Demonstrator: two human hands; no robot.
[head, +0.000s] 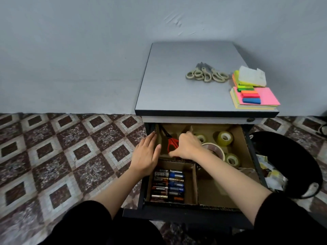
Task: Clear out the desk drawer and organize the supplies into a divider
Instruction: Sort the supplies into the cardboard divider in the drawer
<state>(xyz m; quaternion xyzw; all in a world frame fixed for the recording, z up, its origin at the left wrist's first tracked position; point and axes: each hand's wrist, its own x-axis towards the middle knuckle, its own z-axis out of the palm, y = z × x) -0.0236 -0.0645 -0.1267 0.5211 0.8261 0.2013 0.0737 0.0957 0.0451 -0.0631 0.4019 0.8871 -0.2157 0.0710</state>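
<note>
Drawer [177, 212] open, cardboard divider [195, 183] fitted inside. Front-left compartment: batteries [168, 184] in rows. Left hand [146, 156] lies flat on the divider's left wall, fingers straight, released, holding nothing. Back-left compartment: red-handled scissors [172, 145], blades pointing away. Right hand [188, 147] sits over the handle, fingers [184, 136] curled at its far side, thumb at its near loop, grasping it. Back-right compartment: tape rolls [224, 138] beside the right wrist. Desk [177, 89] beyond: beige scissors [207, 76] bunched, sticky notes [265, 96] stacked at the right edge.
</note>
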